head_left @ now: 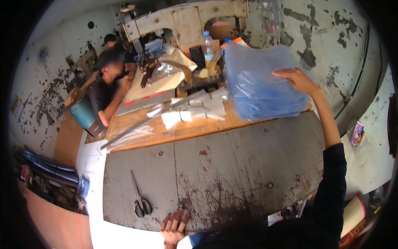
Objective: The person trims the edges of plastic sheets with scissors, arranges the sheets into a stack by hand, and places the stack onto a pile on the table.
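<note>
A tall stack of clear bluish plastic sheets (265,89) lies at the right of the wooden worktop. My right hand (299,81) reaches to the right side of the stack's top, its fingers stretched out over the upper sheet. I cannot see any sheet gripped in it. Down at the near edge of the grey scratched table (232,166), my left hand (174,227) rests flat with its fingers a little spread. To its upper left lie scissors (141,199) with black handles, blades pointing away.
Bundles of white strips (192,112) and a long metal ruler (132,132) lie on the wooden worktop (186,132). Behind stand a water bottle (208,47) and a large old machine (186,25). Two people sit at the far left, the nearer one in a dark shirt (108,93).
</note>
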Action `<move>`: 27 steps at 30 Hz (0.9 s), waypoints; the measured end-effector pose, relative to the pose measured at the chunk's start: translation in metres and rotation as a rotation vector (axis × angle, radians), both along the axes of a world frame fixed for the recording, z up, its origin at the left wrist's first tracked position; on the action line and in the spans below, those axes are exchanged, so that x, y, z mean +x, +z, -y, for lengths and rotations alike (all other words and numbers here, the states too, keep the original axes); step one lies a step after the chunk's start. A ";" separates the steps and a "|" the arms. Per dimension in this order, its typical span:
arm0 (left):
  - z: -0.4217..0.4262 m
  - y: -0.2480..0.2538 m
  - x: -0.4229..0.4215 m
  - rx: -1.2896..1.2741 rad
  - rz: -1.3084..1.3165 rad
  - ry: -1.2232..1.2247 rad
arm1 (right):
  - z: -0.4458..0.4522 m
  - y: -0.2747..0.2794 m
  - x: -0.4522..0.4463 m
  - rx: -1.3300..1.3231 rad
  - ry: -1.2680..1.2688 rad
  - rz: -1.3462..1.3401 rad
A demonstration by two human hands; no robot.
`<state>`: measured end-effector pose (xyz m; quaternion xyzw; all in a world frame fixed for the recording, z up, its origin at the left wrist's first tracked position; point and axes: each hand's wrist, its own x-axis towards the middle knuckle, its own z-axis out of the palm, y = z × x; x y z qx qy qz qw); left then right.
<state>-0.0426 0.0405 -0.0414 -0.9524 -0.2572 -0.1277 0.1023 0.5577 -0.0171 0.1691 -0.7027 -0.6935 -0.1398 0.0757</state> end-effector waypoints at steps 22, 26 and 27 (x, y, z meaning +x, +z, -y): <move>-0.001 -0.006 0.001 -0.020 0.211 -0.045 | 0.221 0.052 -0.393 -0.781 1.936 -1.230; 0.000 -0.010 0.002 -0.010 0.271 -0.038 | 0.195 0.007 -0.358 -0.243 1.419 -0.749; 0.000 -0.011 0.001 -0.007 0.281 -0.039 | 0.191 -0.001 -0.354 -0.164 1.302 -0.677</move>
